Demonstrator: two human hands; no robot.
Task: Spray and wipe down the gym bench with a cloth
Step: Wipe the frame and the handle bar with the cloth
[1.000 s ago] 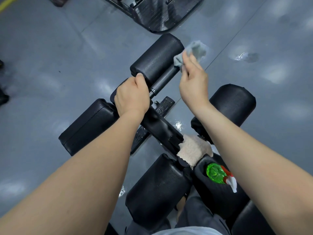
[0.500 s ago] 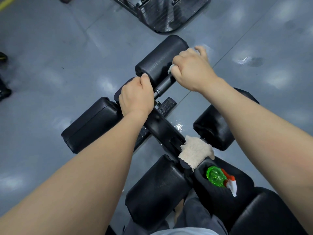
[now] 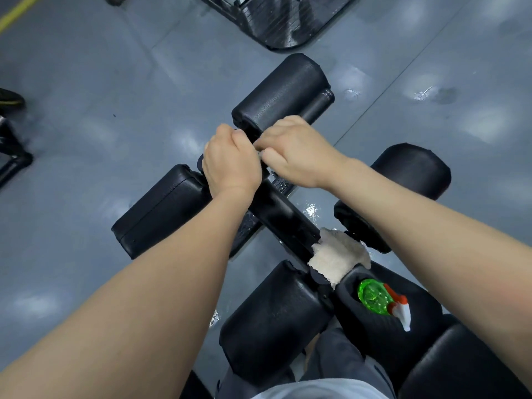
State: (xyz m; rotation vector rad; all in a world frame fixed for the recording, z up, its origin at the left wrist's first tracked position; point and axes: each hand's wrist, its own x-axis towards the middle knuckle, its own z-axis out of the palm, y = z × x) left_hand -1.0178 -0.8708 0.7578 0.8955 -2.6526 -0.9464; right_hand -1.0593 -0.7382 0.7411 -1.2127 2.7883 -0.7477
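Head view, looking down along the gym bench [image 3: 279, 210], black frame and black pads. Left hand [image 3: 230, 164]: grip closed around the upper end of the bench's centre frame, knuckles up. Right hand [image 3: 296, 156]: just beside the left and touching it at the thumb side, fingers curled down over the near end of the thin handle bar [image 3: 318, 105]. The cloth [image 3: 260, 153] shows only as a small pale sliver between the two hands, under the right thumb. The right grip is closed on it, and the rest of it is hidden by the hand. Both hands cover the joint where frame and handle bar meet. The far roller pad [image 3: 283, 89] lies just beyond the hands, beside the handle bar. A flat pad [image 3: 161, 210] sticks out left of the frame, and a roller [image 3: 411, 171] sits to the right, partly behind the right forearm. A beige towel [image 3: 338, 260] is draped on the frame nearer the body. A green spray bottle [image 3: 375, 295] with a red and white trigger lies on the pad just below it. The grey floor [image 3: 115, 82] shows wet glints. A dark machine base [image 3: 276, 21] is at the top, and a shoe [image 3: 10, 97] is at the left edge.
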